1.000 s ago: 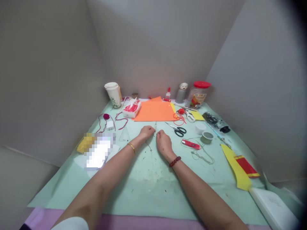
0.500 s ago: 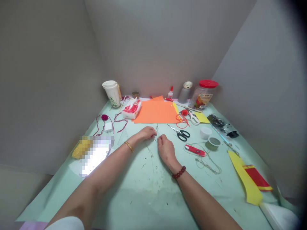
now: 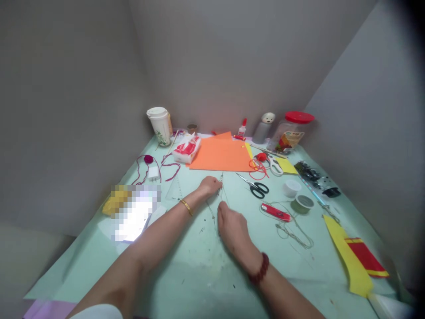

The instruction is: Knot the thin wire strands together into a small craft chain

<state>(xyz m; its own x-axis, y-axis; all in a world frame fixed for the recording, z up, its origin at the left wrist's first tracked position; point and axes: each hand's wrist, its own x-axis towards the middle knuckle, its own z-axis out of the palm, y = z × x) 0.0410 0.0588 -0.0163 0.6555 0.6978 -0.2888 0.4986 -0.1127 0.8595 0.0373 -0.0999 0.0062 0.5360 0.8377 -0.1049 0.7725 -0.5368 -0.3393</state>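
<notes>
My left hand is closed in a pinch on a thin, pale cord, whose knotted upper part pokes out beyond the fingertips. Closer to me, my right hand is curled shut on a strand of the same cord, which runs between the two hands. Its fingertips are partly hidden behind the back of the hand. Other loose strands trail over the green table cover below my left hand. Black-handled scissors lie to the right of the hands, apart from both.
Orange sheets and a tissue pack lie behind the hands. To the right are a red cutter, a coil of cord, small tubs and yellow paper. A bright phone lies left.
My right hand has drawn back toward me, away from the left, widening the gap between them. My left hand still pinches the cord. The whole view has shifted slightly.
</notes>
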